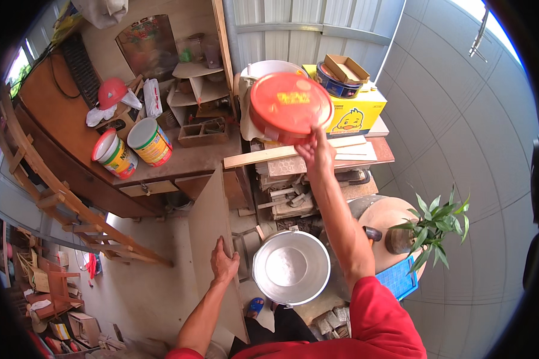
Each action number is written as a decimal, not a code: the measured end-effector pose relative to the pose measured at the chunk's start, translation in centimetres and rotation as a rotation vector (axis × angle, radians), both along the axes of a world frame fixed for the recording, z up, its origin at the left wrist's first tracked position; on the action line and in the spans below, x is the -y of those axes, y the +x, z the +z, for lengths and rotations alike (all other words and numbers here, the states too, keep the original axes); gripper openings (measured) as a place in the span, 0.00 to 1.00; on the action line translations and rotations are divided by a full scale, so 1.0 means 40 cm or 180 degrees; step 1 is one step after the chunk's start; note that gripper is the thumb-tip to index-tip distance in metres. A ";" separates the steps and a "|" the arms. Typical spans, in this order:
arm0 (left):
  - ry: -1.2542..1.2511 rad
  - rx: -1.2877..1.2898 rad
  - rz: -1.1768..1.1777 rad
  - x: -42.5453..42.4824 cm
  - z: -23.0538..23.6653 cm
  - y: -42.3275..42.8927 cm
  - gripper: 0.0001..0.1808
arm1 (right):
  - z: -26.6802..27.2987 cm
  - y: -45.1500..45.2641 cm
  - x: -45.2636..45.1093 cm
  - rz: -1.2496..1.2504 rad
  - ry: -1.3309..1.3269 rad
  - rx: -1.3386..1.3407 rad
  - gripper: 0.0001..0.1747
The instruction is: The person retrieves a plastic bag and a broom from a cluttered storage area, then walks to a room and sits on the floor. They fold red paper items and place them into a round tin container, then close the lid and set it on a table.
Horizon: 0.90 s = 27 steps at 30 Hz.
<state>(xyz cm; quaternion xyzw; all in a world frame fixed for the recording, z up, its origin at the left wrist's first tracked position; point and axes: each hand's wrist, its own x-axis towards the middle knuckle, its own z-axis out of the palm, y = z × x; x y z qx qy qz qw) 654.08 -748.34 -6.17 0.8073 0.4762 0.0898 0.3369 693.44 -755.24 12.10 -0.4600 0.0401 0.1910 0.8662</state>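
Note:
My right hand [318, 153] reaches forward and grips the near side of a round red lidded container [292, 105], with the thumb on its side. Whether the container's weight rests on the white bucket [274, 68] and beige cloth [247, 107] behind it, I cannot tell. My left hand [224, 262] holds the edge of a thin upright board [211, 215], its fingers against the face. Between my arms stands an open silver metal pail [292, 269] with nothing visible inside. Below the red container, a wooden strip [269, 155] lies on stacked boards.
Behind stands a yellow carton [357, 116] bearing a blue tin [339, 83]. A round-topped pot [382, 220] at right carries a potted plant [399, 238], a hammer [372, 233] and a blue tray [395, 278]. Left are a wooden ladder [72, 197], cans [149, 141] and a red helmet [112, 93].

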 end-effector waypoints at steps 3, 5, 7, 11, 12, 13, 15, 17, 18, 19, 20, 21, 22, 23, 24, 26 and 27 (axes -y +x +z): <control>0.0096 0.0160 0.0045 0.016 -0.025 0.028 0.46 | 0.187 0.299 -0.159 0.0001 0.0635 0.0415 0.46; 0.0024 0.0189 0.0022 0.030 -0.034 0.029 0.46 | 0.241 0.436 -0.215 0.0176 0.0239 0.0197 0.45; 0.0062 0.0169 0.0143 0.026 -0.027 0.019 0.47 | 0.207 0.437 -0.265 0.0930 -0.0786 0.0653 0.36; 0.0151 0.0080 0.0174 0.021 -0.026 0.011 0.47 | 0.020 0.262 -0.233 0.1229 -0.1105 0.1242 0.23; 0.0204 0.0134 0.0162 0.017 -0.036 0.006 0.46 | -0.027 0.218 -0.206 0.1363 -0.0947 0.1145 0.22; 0.0136 0.0143 0.0195 0.020 -0.032 0.011 0.46 | -0.077 0.181 -0.169 0.1390 -0.0991 0.1082 0.20; 0.0022 0.0157 0.0273 0.024 -0.019 0.018 0.46 | -0.165 0.107 -0.085 0.1590 -0.1094 0.0902 0.16; -0.0012 0.0231 0.0253 0.027 -0.020 0.025 0.46 | -0.254 0.050 0.015 0.1731 -0.1072 0.0756 0.12; -0.0017 0.0258 0.0251 0.022 -0.021 0.022 0.46 | -0.288 0.024 0.063 0.1878 -0.1253 0.0795 0.12; -0.0005 0.0262 0.0229 0.012 -0.024 0.014 0.45 | -0.316 -0.015 0.103 0.1768 -0.1157 0.0627 0.10; -0.0001 0.0273 0.0207 0.005 -0.031 0.006 0.45 | -0.341 -0.048 0.150 0.1742 -0.1166 0.0673 0.10; -0.0003 0.0293 0.0181 0.005 -0.033 0.006 0.45 | -0.364 -0.080 0.198 0.1724 -0.1265 0.0492 0.10; -0.0014 0.0235 0.0200 0.010 -0.023 0.013 0.45 | -0.374 -0.114 0.250 0.1725 -0.1352 0.0356 0.09; -0.0060 0.0318 0.0164 0.020 -0.023 0.032 0.45 | -0.433 -0.125 0.320 0.1787 -0.1292 0.0390 0.09; -0.0047 0.0329 0.0209 0.011 -0.025 0.016 0.45 | -0.422 -0.182 0.342 0.1808 -0.1346 0.0164 0.09; -0.0055 0.0371 0.0234 0.016 -0.033 0.015 0.45 | -0.434 -0.264 0.416 0.1823 -0.1623 0.0084 0.10; -0.0036 0.0362 0.0264 0.018 -0.038 0.013 0.45 | -0.434 -0.304 0.451 0.1837 -0.1645 0.0129 0.11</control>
